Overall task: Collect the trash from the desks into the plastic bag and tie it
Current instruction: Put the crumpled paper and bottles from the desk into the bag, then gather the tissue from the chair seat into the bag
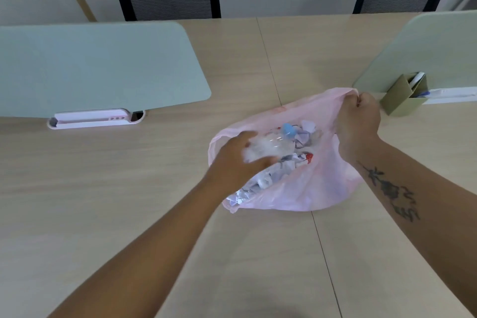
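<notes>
The plastic bag [309,188] lies on the desk [129,201] at centre right of the frame, its far rim gripped in the fisted right hand [358,121] at upper right. The blurred left hand [240,160] is half closed around a clear bottle [276,144] at the bag mouth, above crumpled paper [271,175]. Risk: with only 1 rim point held, the near rim can sag and the bottle can roll out onto the desk, or sit too high for tying.
</notes>
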